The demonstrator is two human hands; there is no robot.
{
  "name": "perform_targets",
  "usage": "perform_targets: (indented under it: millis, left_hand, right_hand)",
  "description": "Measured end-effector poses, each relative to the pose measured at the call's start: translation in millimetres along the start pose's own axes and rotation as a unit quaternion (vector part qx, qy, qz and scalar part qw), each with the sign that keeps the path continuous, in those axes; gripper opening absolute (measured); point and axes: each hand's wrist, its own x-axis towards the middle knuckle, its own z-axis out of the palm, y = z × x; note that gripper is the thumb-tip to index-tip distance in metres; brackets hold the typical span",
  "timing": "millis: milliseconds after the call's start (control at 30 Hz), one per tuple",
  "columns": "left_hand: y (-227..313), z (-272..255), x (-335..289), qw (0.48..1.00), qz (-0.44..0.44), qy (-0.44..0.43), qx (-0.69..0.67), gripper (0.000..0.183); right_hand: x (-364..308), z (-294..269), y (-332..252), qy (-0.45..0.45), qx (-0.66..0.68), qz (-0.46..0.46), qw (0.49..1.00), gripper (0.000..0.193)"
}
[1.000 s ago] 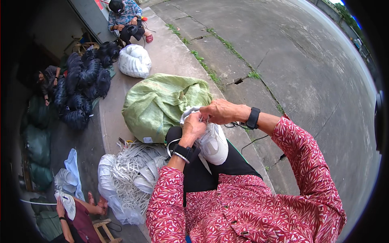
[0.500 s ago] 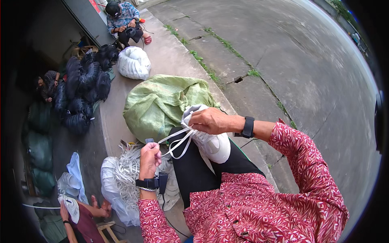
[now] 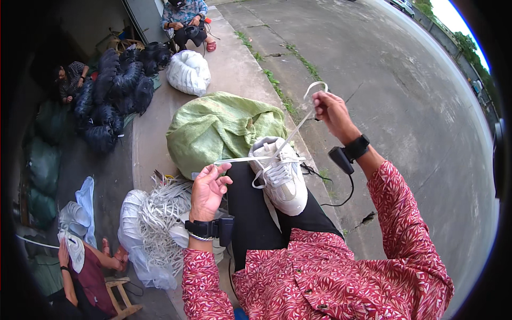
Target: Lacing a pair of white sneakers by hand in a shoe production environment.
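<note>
A white and pale grey lace-up sneaker [image 3: 285, 184] rests on my black-trousered thighs, its toe pointing toward me. My right hand [image 3: 333, 114] is raised beyond the shoe to the right, closed on a white shoelace [image 3: 298, 129] that runs up tight from the tongue area. A short free end curls above those fingers. On the left, my left hand [image 3: 208, 193] pinches the other lace length, which stretches almost level from the shoe; its grip is partly hidden by the fingers. A loose loop of lace hangs at the shoe's left side.
A green woven sack [image 3: 221, 130] lies just beyond my knees. Left of my legs is a heap of white laces [image 3: 165, 221] with plastic-wrapped white bundles. Black bundles [image 3: 114, 90] are piled farther off. Co-workers sit at the far end and lower left, near a wooden stool [image 3: 121, 298].
My right hand has moved from the top of the shoe up and to the right, drawing a lace out straight. My left hand stays left of the shoe. The view has shifted slightly.
</note>
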Motion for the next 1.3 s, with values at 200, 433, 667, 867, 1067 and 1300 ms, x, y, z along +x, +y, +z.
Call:
perform_targets:
  millis: [200,433,667,867,1067,1300]
  left_hand:
    - [-29,-4,24,0.986,0.051,-0.019,-0.160,0.013]
    - [-22,-69,22,0.983,0.088,0.110,-0.119,0.013]
    - [-4,-221,-54,0.882,0.096,0.459,-0.056,0.020]
    - [-44,-11,-13,0.922,0.093,0.154,0.343,0.027]
    - [-84,41,13,0.646,0.214,0.087,0.727,0.013]
    - [-94,43,24,0.651,0.260,0.153,0.696,0.010]
  right_hand:
    - [-7,-23,14,0.067,0.000,0.066,0.996,0.025]
    - [-18,5,44,-0.049,-0.037,0.121,0.991,0.024]
    - [-19,14,61,-0.086,-0.024,0.122,0.989,0.026]
    - [-21,9,60,-0.073,-0.020,0.133,0.988,0.025]
    - [-22,2,54,-0.047,-0.027,0.138,0.989,0.025]
    - [-19,-17,40,-0.006,-0.018,0.134,0.991,0.026]
